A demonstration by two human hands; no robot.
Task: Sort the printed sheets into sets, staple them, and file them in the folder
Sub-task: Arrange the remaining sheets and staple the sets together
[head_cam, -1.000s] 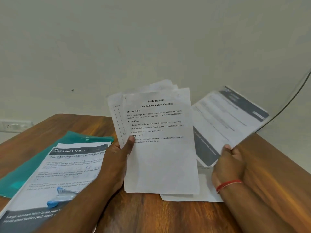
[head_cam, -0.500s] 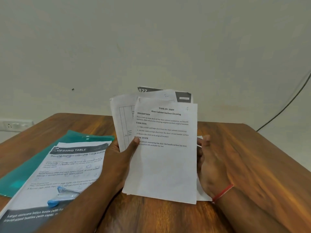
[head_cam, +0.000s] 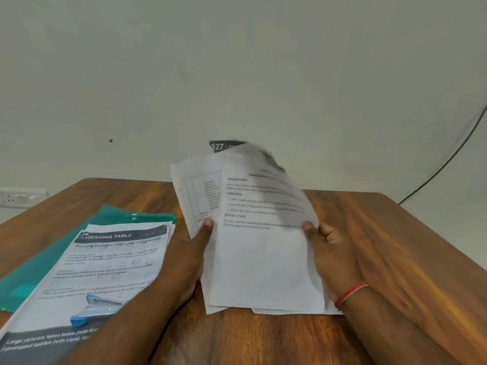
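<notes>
Left hand [head_cam: 184,259] and right hand [head_cam: 334,256] pinch one fanned sheaf [head_cam: 263,264]; one stapler [head_cam: 97,309], one folder [head_cam: 47,254] lie left.

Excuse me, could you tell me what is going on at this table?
A person is sorting printouts. The left hand and right hand pinch a fan of loose sheets, held upright over the wooden table. On the left, another stack lies on the teal folder, with a blue stapler on top.

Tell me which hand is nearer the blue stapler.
Left. The left hand grips the left edge of the held sheets, just right of the stapler on the printed stack; the right hand grips their right edge, farther off across the sheets.
</notes>
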